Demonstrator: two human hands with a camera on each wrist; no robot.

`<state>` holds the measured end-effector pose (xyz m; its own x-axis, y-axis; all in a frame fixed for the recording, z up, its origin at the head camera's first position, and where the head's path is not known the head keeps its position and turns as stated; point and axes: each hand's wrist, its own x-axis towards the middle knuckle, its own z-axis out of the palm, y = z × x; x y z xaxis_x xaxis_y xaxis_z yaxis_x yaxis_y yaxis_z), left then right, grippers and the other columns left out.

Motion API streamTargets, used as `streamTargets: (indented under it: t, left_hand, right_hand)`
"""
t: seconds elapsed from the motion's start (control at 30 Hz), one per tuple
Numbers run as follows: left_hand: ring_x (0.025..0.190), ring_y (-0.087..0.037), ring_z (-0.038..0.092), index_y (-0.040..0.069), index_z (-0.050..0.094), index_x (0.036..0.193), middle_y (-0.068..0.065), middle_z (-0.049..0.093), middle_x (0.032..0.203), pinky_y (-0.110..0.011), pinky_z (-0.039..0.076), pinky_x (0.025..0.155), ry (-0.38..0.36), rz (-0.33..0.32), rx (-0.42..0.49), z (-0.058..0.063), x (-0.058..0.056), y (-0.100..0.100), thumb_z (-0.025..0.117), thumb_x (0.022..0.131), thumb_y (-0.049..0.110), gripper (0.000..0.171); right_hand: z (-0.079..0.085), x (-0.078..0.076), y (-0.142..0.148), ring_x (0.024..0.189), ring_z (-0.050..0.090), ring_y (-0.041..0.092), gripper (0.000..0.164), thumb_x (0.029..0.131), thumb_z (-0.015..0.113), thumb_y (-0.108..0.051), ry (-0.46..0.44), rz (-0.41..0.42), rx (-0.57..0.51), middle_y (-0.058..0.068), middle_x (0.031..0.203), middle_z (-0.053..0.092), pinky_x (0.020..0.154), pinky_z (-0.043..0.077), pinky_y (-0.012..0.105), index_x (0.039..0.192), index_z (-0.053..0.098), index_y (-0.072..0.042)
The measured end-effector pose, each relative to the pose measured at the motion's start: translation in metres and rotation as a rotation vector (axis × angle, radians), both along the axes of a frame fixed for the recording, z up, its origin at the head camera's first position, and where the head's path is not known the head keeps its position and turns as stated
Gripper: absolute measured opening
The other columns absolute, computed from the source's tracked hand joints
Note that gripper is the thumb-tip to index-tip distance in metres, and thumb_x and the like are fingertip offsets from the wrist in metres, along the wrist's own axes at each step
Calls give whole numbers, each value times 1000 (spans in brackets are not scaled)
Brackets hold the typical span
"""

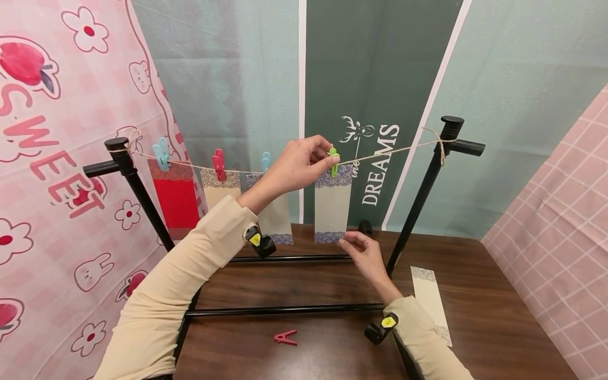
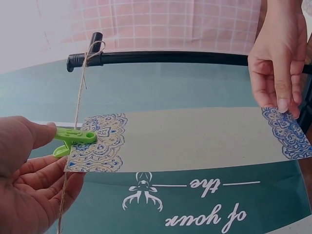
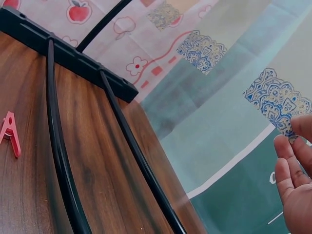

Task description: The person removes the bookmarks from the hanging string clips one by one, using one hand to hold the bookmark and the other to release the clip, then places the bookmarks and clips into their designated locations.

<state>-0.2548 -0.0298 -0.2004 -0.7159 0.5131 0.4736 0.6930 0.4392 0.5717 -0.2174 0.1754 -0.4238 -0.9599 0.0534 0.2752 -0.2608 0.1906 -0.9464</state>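
A pale card with blue lace-pattern ends (image 1: 332, 206) hangs from a twine line (image 1: 389, 151). On its top edge, over the twine, sits a green clothespin (image 2: 80, 136). My left hand (image 1: 299, 164) holds this clothespin by its handles, thumb on one side and fingers on the other. Lower down, my right hand (image 1: 369, 259) pinches the card's bottom right corner between thumb and fingers, as the right wrist view also shows. Left along the twine hang a red card (image 1: 176, 203) under blue clothespins (image 1: 161, 153), a cream card (image 1: 220, 192) under red clothespins (image 1: 219, 164), and another blue-patterned card (image 1: 280, 216), partly behind my left arm.
Black posts (image 1: 420, 198) of a rack carry the twine, with crossbars (image 1: 285, 310) low over the wooden table (image 1: 332, 353). A pink-red clothespin (image 1: 286, 338) lies near the front. Beside my right forearm lies a pale card with grey lace ends (image 1: 429, 301).
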Motion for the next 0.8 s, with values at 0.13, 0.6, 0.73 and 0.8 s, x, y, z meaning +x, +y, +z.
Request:
streamTargets:
  t: [0.13, 0.6, 0.73, 0.8]
  left_hand:
    - [82, -13, 64, 0, 61, 111, -7, 69, 96, -26, 49, 74, 1, 4, -5, 1, 0, 1, 62, 96, 18, 24]
    - [77, -13, 63, 2, 61, 105, -5, 67, 89, -26, 49, 71, 45, 2, -8, 4, 2, 1, 63, 96, 16, 17]
    - [74, -13, 62, 2, 61, 103, -5, 66, 87, -26, 49, 69, 58, -5, 20, 4, 2, 1, 63, 95, 14, 15]
    - [74, -13, 62, 2, 62, 102, -4, 66, 85, -26, 49, 69, 66, 0, 29, 4, 2, 1, 64, 95, 14, 14]
  right_hand:
    - [0, 2, 1, 87, 62, 12, 21, 91, 69, -9, 11, -5, 11, 18, 100, 66, 75, 50, 20, 106, 66, 5]
    - [20, 18, -5, 81, 63, 14, 15, 90, 65, 4, 84, 27, 7, 27, 93, 66, 70, 49, 17, 102, 64, 13]
    - [28, 24, -8, 79, 64, 11, 14, 90, 64, 6, 87, 26, 6, 29, 92, 66, 69, 50, 18, 101, 64, 15]
    - [29, 25, -8, 77, 63, 7, 14, 90, 64, 6, 95, 24, 8, 29, 91, 66, 68, 50, 18, 100, 64, 15]
